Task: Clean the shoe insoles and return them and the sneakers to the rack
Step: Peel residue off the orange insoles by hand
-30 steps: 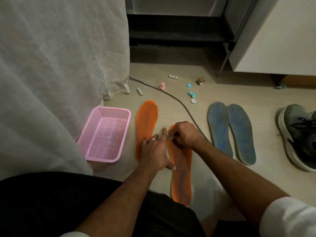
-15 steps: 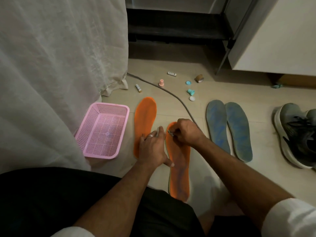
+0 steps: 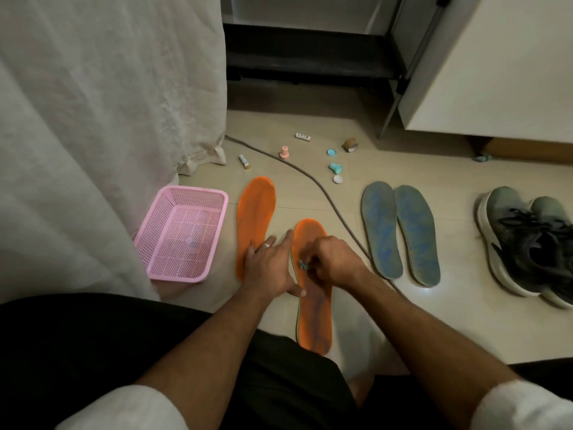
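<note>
Orange foam insole [image 3: 314, 318] lies at lower centre on the tiled floor; the left hand [image 3: 270, 269] presses it with straight fingers, the right hand [image 3: 331, 262] pinches a small teal object [image 3: 302, 265] against it.

Near orange insole [image 3: 313, 308] flat on the floor, toe pointing away, under both hands, second orange insole [image 3: 256, 209] flat just left of the grip, two blue-grey insoles [image 3: 400, 232] side by side to its right, dark sneakers [image 3: 530, 240] farther right

Left hand [image 3: 269, 268] presses flat beside the near orange insole [image 3: 314, 315]; right hand [image 3: 333, 264] pinches a small teal piece [image 3: 303, 266] on it.
</note>
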